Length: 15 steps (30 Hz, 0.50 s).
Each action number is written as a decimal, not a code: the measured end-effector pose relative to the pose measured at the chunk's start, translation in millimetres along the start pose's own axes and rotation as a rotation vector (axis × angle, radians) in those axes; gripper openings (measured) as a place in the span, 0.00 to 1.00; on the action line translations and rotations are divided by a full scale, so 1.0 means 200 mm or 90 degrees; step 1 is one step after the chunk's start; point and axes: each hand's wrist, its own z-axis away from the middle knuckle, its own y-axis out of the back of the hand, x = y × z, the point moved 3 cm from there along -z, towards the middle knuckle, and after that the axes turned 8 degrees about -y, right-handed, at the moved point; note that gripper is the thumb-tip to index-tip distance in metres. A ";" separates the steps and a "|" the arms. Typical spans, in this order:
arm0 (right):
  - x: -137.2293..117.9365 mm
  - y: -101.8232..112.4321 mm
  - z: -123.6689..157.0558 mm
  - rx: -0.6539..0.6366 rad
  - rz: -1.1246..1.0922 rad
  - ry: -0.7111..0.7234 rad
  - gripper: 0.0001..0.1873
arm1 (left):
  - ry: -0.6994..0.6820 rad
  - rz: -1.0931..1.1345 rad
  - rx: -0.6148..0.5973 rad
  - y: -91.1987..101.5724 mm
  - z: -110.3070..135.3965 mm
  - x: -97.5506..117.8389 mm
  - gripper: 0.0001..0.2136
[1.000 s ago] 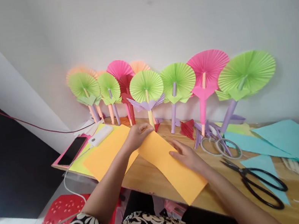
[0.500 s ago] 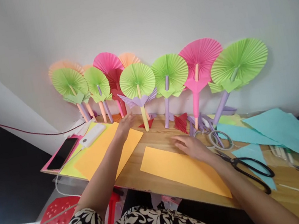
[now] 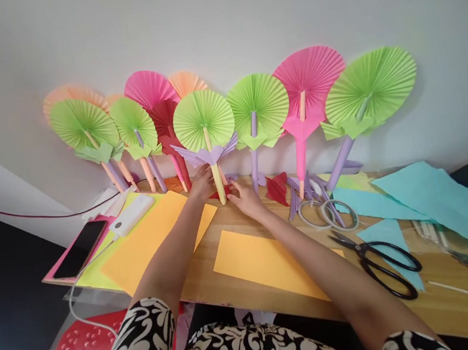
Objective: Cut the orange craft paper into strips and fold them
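Note:
A green pleated paper fan [image 3: 203, 119] with a yellow handle and a lilac paper heart leans at the wall in the middle. On the left of its handle is my left hand [image 3: 202, 185], fingers stretched and partly hidden behind the handle and the fan. My right hand [image 3: 246, 198] lies to the right of the handle, fingers apart. Neither hand visibly grips anything. Between them shows part of a red folded paper piece [image 3: 222, 193]. An orange paper sheet [image 3: 256, 261] lies under my right forearm, and larger orange sheets [image 3: 138, 249] are beneath my left forearm.
More paper fans [image 3: 308, 80] line the wall. Tape rolls [image 3: 341, 215], black-handled scissors [image 3: 377, 255], blue paper [image 3: 440, 193] and a white stick [image 3: 457, 289] lie to the right. A phone [image 3: 80, 249] and a white power bank [image 3: 132, 214] with a cable are at left.
My right hand has moved left and away from me, from above the orange sheet to beside the middle fan. My left hand has gone slightly farther toward the handle. The view has shifted slightly.

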 end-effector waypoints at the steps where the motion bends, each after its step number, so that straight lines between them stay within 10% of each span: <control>1: -0.01 -0.02 -0.02 0.012 -0.004 0.002 0.30 | -0.009 0.002 -0.008 0.00 0.00 -0.01 0.16; 15: -0.03 -0.22 -0.11 0.074 -0.042 -0.018 0.20 | -0.034 -0.034 -0.013 -0.06 -0.04 -0.09 0.19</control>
